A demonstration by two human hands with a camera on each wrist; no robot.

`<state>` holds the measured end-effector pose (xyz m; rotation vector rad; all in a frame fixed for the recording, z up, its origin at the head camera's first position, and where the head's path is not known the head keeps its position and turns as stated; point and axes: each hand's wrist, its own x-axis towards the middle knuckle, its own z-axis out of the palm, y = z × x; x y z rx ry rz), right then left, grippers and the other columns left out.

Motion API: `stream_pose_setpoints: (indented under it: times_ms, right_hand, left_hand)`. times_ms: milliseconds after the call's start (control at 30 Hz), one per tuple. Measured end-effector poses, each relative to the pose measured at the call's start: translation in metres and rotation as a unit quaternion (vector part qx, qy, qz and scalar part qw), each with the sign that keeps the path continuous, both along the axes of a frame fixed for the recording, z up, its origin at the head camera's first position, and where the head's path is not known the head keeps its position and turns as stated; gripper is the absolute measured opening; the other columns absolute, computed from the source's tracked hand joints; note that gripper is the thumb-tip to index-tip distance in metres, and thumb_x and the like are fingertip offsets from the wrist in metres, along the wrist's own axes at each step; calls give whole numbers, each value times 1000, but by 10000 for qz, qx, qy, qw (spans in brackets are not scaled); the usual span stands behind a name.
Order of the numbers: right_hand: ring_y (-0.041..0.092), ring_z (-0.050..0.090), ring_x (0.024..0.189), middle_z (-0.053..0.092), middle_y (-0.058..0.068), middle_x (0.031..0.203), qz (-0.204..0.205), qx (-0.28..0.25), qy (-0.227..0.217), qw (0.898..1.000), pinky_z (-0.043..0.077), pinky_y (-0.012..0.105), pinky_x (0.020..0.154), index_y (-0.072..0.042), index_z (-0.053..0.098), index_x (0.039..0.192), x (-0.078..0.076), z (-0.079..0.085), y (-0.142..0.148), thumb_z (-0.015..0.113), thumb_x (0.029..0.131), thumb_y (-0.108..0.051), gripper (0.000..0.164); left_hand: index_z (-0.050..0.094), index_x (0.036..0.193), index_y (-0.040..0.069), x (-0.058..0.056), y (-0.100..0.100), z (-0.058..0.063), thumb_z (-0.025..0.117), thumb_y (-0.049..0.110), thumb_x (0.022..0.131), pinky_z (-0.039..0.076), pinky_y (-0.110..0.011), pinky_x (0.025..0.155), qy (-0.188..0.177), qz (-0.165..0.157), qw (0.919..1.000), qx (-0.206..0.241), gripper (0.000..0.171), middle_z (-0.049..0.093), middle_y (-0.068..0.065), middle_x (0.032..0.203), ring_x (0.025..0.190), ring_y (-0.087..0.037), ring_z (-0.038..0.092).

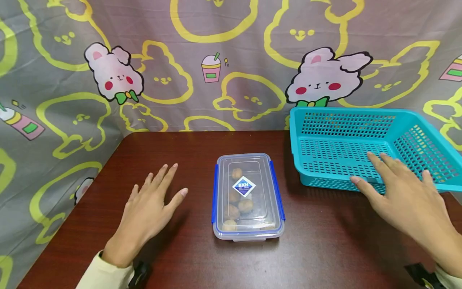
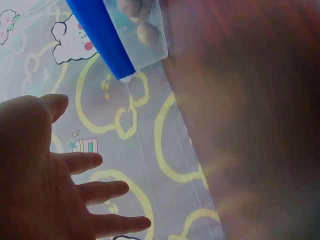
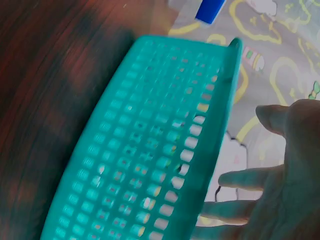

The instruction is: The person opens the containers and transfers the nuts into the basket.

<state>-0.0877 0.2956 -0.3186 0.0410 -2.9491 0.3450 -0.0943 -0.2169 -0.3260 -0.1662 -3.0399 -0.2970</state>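
A clear plastic food container with blue side latches stands on the table, its lid on. Through the lid show several small round brown items; their kind is unclear. To its left, my left hand hovers over the table with fingers spread, touching nothing. A turquoise perforated basket stands at the right. My right hand is held over the basket's front rim with fingers extended, holding nothing. In the right wrist view its fingers appear beside the basket wall; contact cannot be told.
The dark brown wooden table ends at the back against a grey curtain with yellow outlines and rabbit prints. The same curtain hangs along the left side.
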Motion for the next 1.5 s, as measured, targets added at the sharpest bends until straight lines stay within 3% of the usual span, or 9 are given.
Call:
stream_pose_setpoints:
  times_ms: [133, 200, 333, 500, 667, 800, 967, 1133, 1500]
  right_hand:
    - [58, 35, 144, 41, 35, 157, 117, -72, 377, 9992, 1, 81, 119, -11, 31, 166, 5, 2, -13, 54, 105, -56, 79]
    - [58, 41, 138, 47, 34, 153, 152, -65, 584, 9982, 17, 80, 117, -10, 37, 163, 9, 4, -21, 58, 103, -55, 77]
    - [56, 51, 125, 55, 33, 143, 190, -98, 822, 9964, 45, 76, 87, -9, 47, 158, 17, 9, -36, 64, 100, -54, 74]
    - [46, 57, 106, 59, 29, 130, 257, -208, 781, 9964, 50, 65, 63, -9, 51, 154, 24, 12, -54, 66, 99, -54, 73]
    - [30, 61, 90, 68, 16, 112, 454, -431, 823, 9946, 46, 43, 52, -11, 56, 150, 25, 10, -72, 67, 99, -51, 66]
    - [26, 64, 94, 71, 8, 111, 711, -786, 640, 9923, 49, 45, 59, -16, 56, 151, 25, 3, -85, 65, 101, -48, 60]
    - [25, 71, 106, 70, 8, 128, 1057, -1506, 15, 9829, 57, 52, 81, -19, 50, 157, 23, -5, -103, 62, 105, -45, 59]
    - [30, 70, 118, 62, 15, 145, 1320, -2250, -580, 9636, 56, 59, 96, -16, 38, 163, 15, -15, -119, 57, 108, -41, 63]
    - [41, 47, 147, 40, 19, 166, 1193, -3558, -1486, 9149, 39, 64, 118, -18, 22, 169, -5, -27, -150, 46, 112, -40, 66]
  left_hand:
    - [28, 168, 27, 4, 5, -4, 39, 65, 106, 33, -75, 115, 223, -71, 9993, 283, 74, 37, -13, 169, 149, -47, 41]
    - [30, 167, 29, 5, 8, -6, 41, 64, 106, 39, -74, 110, 257, -66, 9982, 534, 71, 40, -11, 168, 148, -44, 45]
    - [29, 166, 35, 7, 14, -7, 38, 66, 106, 42, -76, 105, -14, 26, 9939, 1101, 68, 41, -6, 168, 148, -39, 47]
    - [31, 165, 35, 9, 21, -9, 39, 62, 108, 38, -73, 113, -380, 26, 9808, 1912, 64, 45, -5, 165, 151, -35, 44]
    - [37, 163, 32, 9, 31, -15, 48, 48, 110, 43, -62, 116, -504, -149, 9582, 2811, 57, 55, -6, 156, 143, -32, 53]
    - [38, 163, 29, 8, 38, -20, 51, 40, 110, 43, -59, 117, -655, -194, 9394, 3360, 55, 56, -9, 155, 142, -31, 55]
    - [35, 163, 29, 9, 48, -22, 50, 34, 111, 52, -52, 110, -957, -64, 9163, 3888, 54, 57, -11, 153, 138, -30, 58]
    - [32, 165, 23, 9, 59, -27, 48, 26, 112, 59, -44, 99, -1158, -87, 8909, 4392, 55, 57, -17, 151, 127, -32, 64]
    - [22, 168, 24, 4, 78, -38, 42, 22, 114, 51, -53, 112, -1245, -158, 8505, 5107, 58, 39, -17, 166, 145, -36, 50]
